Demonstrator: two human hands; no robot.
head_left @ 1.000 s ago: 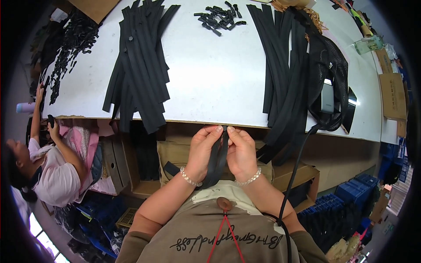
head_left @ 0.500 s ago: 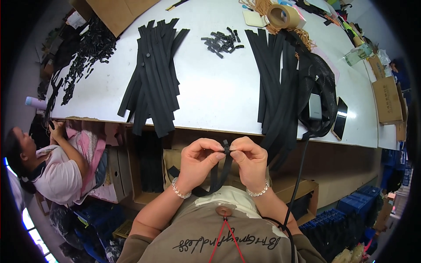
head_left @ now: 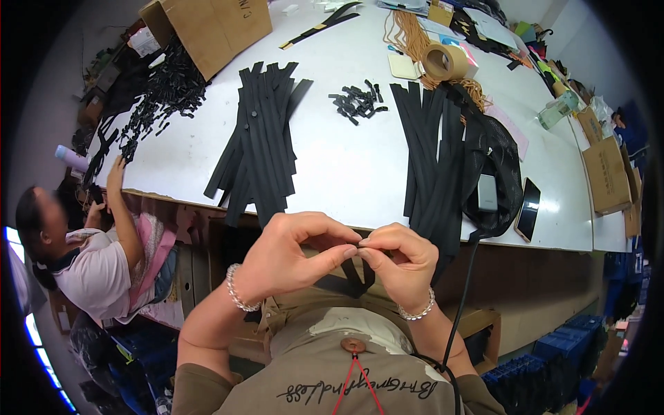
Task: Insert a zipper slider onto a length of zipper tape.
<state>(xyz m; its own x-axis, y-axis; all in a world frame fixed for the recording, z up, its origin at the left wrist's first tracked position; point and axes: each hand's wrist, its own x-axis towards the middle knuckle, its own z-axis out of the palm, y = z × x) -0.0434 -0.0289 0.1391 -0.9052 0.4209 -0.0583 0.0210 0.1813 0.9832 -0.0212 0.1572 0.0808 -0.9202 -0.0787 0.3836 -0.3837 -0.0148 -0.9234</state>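
Note:
Over my lap, just off the table's front edge, my left hand (head_left: 294,252) and my right hand (head_left: 402,263) meet with thumbs and forefingers pinched. A black webbing strap (head_left: 356,280) loops down beneath the fingertips. Its gripped end, and any small piece on it, is hidden behind the fingers. Beyond my left hand, a pile of flat black straps (head_left: 266,145) lies on the white table (head_left: 346,176). A second black strap pile (head_left: 432,166) lies past my right hand. Between the piles, farther back, is a small heap of black plastic clips (head_left: 358,102).
A big heap of black clips (head_left: 162,90) lies beside a cardboard box (head_left: 221,34) at far left, where a co-worker (head_left: 100,270) reaches onto the table. At right are a black mesh bag (head_left: 501,149), a phone (head_left: 528,209), a tape roll (head_left: 445,62) and a hanging black cable (head_left: 465,297).
My left hand has turned and its wrist has swung outward; the small black piece at the fingertips is now covered. The co-worker's arm has stretched toward the clip heap. The view has shifted.

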